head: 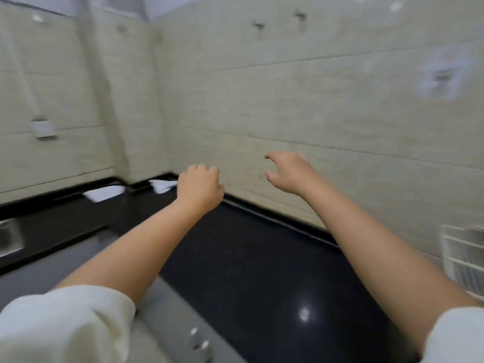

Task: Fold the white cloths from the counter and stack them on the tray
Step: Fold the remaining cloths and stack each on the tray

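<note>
Two white cloths lie far off on the black counter (248, 258), near the corner of the tiled wall: one flat cloth (104, 193) at the left, one crumpled cloth (163, 186) just left of my left hand. My left hand (200, 188) reaches forward over the counter with its fingers curled down and holds nothing that I can see. My right hand (286, 170) hovers higher, in front of the wall, with fingers and thumb spread apart and empty. A white slatted tray (463, 255) shows at the right edge. The whole view is blurred by motion.
A metal sink (9, 241) sits at the far left edge of the counter. A white wall socket (43, 129) and two small hooks (300, 17) are on the tiled wall. Below the counter's front edge are grey cabinet fronts with a handle (200, 344).
</note>
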